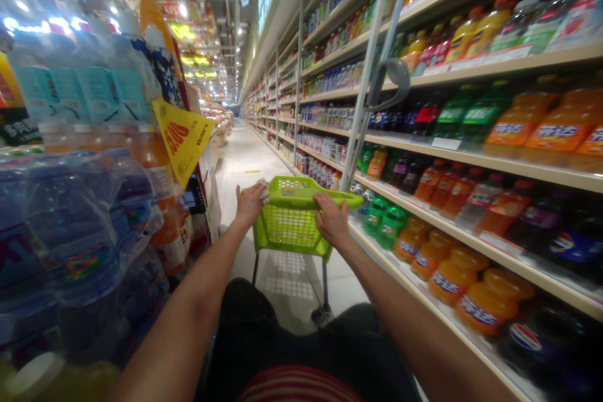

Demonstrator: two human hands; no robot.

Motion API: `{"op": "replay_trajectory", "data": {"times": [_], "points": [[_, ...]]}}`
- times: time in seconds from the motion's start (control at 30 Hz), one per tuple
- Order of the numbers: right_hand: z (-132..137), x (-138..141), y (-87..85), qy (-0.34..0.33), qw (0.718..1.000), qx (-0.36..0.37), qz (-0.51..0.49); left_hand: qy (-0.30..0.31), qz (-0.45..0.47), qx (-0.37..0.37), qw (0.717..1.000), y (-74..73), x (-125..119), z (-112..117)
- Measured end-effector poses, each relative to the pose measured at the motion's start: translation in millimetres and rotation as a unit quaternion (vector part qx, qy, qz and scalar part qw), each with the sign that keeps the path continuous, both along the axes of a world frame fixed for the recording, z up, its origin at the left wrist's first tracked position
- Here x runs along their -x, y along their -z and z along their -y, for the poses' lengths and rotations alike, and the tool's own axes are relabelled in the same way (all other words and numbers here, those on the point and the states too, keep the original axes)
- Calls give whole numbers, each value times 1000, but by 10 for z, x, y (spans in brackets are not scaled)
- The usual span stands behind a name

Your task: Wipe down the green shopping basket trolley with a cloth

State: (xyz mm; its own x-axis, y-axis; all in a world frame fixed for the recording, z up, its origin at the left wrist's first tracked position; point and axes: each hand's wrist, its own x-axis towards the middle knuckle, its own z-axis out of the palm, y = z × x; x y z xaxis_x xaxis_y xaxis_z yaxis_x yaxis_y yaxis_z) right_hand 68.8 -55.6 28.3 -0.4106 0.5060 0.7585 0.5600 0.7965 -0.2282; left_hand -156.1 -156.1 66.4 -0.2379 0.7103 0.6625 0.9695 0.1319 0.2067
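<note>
A lime-green shopping cart (289,226) stands in the aisle straight ahead of me. My left hand (249,202) is closed round the left end of its handle bar, with a small white crumpled thing pressed under the fingers. My right hand (331,218) grips the right part of the same bar. Both arms stretch forward over my dark trousers and a striped top.
Shelves of orange, green and dark soda bottles (471,201) run along the right, close to the cart. Shrink-wrapped packs of water bottles (80,213) are stacked on the left with a yellow price sign (181,138). A pale tiled aisle (245,157) leads away.
</note>
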Motion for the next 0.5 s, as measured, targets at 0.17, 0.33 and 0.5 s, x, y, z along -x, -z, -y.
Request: {"op": "replay_trajectory", "data": {"times": [0.17,0.33,0.5], "points": [[-9,21,31,19,1000,-8,-21,-30,9,-11,999,-28,101,56],[-47,0,60,22,999,-4,-36,58,4,28,998,-5,-220,-50],[-109,-100,75,6,999,-5,-43,99,-35,42,994,42,-301,-89]]}}
